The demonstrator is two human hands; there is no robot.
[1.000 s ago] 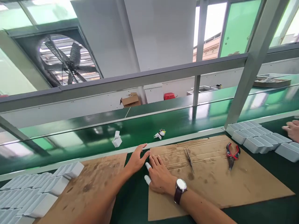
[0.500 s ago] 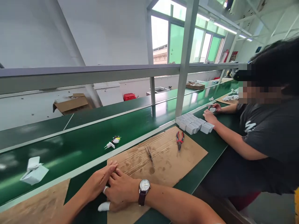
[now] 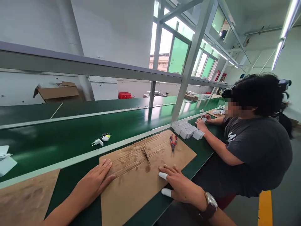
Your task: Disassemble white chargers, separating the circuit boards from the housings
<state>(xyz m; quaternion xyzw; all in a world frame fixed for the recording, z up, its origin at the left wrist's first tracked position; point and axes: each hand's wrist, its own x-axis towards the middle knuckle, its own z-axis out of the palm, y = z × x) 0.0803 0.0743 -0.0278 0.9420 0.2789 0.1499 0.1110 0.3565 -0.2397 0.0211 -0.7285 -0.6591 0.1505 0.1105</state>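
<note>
My left hand (image 3: 95, 179) rests with its fingers stretched out at the left edge of a cardboard sheet (image 3: 127, 194), holding nothing. Across the sheet, near its front right edge, my right hand (image 3: 177, 183) lies with its fingers apart; white covers sit on two of its digits and a watch (image 3: 211, 201) is on the wrist. Between and beyond the hands, a pair of metal tweezers (image 3: 145, 154) lies on the cardboard. Farther right on the same sheet are red-handled pliers (image 3: 173, 143), their tips toward me.
White plug parts (image 3: 98, 142) lie on the green belt (image 3: 70, 141). Small white boxes (image 3: 185, 128) stand together beyond the pliers. A co-worker (image 3: 256, 147) sits at right, handling a small part. Another cardboard piece (image 3: 25, 194) lies at left. A metal post (image 3: 185, 84) rises behind the bench.
My hands were together at the sheet's left side; they have parted, the right moving right across the cardboard. The camera view has shifted, with more of the co-worker visible.
</note>
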